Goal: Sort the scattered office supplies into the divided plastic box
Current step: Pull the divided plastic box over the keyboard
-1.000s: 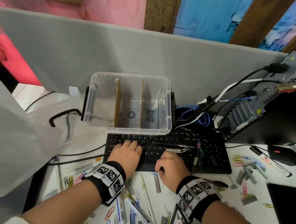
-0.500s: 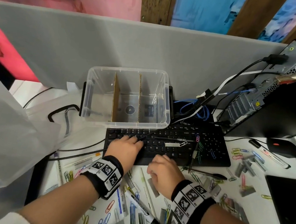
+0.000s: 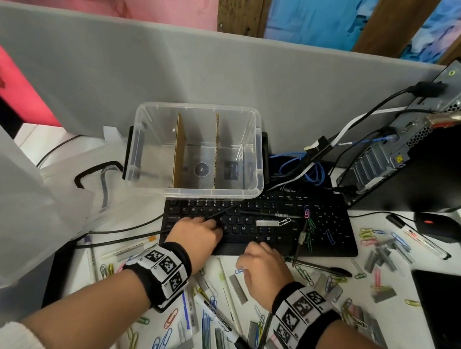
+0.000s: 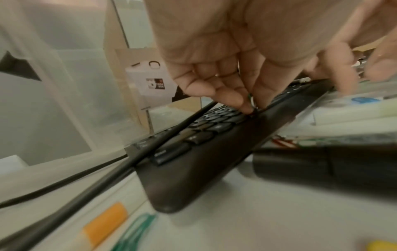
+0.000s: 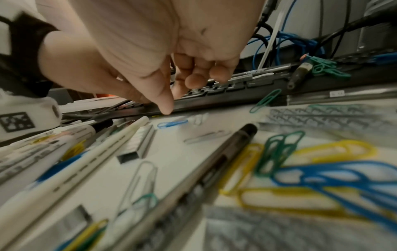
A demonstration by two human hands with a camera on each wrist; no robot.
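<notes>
The divided plastic box [image 3: 198, 148] sits on the far edge of the black keyboard [image 3: 261, 223], and all three of its compartments, parted by cardboard dividers, look empty, so the sorting has, by my reading, barely begun. Nearly everything is left: paper clips [image 3: 370, 237], staple strips [image 3: 383, 255] and pens [image 3: 319, 267] lie strewn to the right of the keyboard, on it, and on the desk nearer the person. The left hand [image 3: 197, 233] rests on the keyboard's left keys, fingertips [image 4: 240, 101] pinching what seems a small paper clip. The right hand [image 3: 262, 265] hovers at the keyboard's near edge, loosely curled and holding nothing, above a blue paper clip [image 5: 171, 123].
</notes>
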